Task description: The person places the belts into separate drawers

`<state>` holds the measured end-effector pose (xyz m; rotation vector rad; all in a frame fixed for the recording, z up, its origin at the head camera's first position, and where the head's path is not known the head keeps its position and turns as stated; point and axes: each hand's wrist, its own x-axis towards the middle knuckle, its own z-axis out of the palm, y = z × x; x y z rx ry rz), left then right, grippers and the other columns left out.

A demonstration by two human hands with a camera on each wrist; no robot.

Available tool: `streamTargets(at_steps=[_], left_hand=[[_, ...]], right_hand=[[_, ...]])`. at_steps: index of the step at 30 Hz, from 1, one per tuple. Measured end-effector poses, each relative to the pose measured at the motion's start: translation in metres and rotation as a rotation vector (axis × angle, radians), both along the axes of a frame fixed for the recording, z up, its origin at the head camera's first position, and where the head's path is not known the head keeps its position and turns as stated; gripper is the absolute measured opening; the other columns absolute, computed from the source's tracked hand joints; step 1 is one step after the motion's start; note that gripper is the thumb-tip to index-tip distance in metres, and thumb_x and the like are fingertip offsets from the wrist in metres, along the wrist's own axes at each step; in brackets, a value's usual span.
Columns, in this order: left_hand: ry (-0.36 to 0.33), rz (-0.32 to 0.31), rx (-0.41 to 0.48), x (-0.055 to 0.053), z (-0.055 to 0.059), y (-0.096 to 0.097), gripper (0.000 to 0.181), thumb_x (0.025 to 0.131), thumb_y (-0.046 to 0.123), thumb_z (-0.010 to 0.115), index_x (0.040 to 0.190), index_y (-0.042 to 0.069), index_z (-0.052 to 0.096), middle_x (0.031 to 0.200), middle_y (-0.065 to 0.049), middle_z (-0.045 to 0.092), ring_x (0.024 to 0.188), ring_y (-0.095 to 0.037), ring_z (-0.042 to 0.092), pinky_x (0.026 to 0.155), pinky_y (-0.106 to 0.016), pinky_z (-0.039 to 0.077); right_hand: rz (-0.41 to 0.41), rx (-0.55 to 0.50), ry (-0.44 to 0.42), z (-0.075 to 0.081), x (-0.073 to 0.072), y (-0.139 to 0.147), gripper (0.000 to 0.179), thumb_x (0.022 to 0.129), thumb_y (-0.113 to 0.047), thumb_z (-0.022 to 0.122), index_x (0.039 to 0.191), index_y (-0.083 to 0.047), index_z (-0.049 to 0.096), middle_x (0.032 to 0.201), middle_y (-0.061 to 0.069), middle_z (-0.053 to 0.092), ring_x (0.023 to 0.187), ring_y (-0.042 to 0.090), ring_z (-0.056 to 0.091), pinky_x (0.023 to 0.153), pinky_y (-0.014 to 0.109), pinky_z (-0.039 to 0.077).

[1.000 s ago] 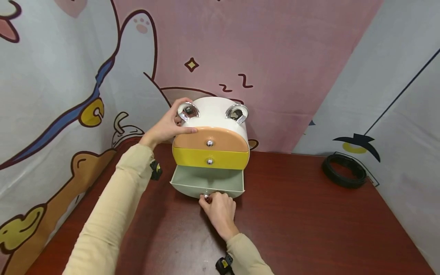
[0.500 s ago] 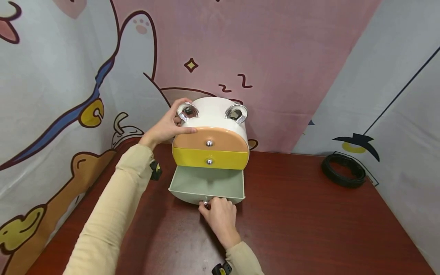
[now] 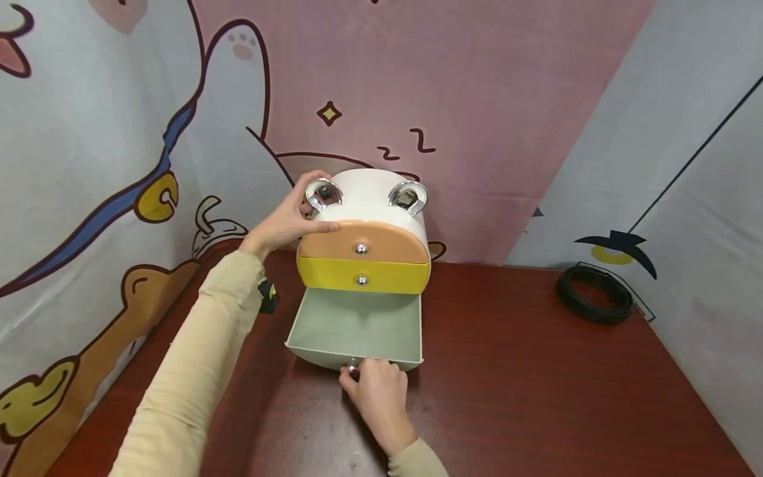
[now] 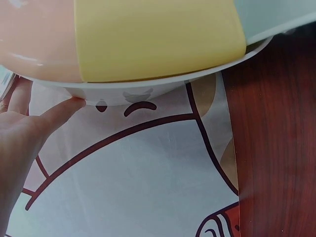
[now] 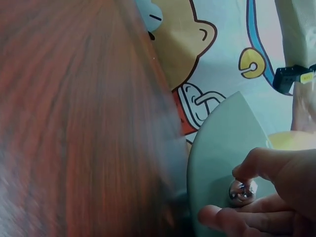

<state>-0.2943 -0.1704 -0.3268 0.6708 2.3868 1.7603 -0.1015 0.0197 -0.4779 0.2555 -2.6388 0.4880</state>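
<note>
A small white drawer box (image 3: 371,182) with two silver bulging eyes stands on the table. Its orange drawer (image 3: 393,240) and yellow drawer (image 3: 393,275) are closed, while the pale green bottom drawer (image 3: 357,324) is pulled far out and has nothing in it. At the box's upper left, my left hand (image 3: 286,218) holds the body beside the silver eye (image 3: 324,194); in the left wrist view its thumb (image 4: 64,111) touches the white rim. My right hand (image 3: 381,397) pinches the silver knob (image 5: 242,192) on the green drawer's front between thumb and fingers.
A black ring-shaped roll (image 3: 595,295) lies at the right rear of the reddish-brown table (image 3: 524,384). Cartoon-printed cloth (image 3: 477,99) hangs behind the box and along both sides of the table.
The green drawer has slid further out toward me, with my right hand moving back on its knob. My left hand has stayed on the box, which keeps its place.
</note>
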Motion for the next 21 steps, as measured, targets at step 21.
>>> streamTargets(at_steps=[21], left_hand=[[-0.009,0.000,0.012,0.001,-0.001,0.000,0.087,0.079,0.007,0.080,0.143,0.033,0.027,0.133,-0.014,0.043,0.110,-0.033,0.056,0.076,-0.041,0.052]], right_hand=[[0.053,-0.022,-0.099,0.016,0.009,0.007,0.053,0.074,-0.035,0.076,0.037,-0.024,0.039,0.042,-0.002,0.047,0.036,0.019,0.046,0.035,0.031,0.032]])
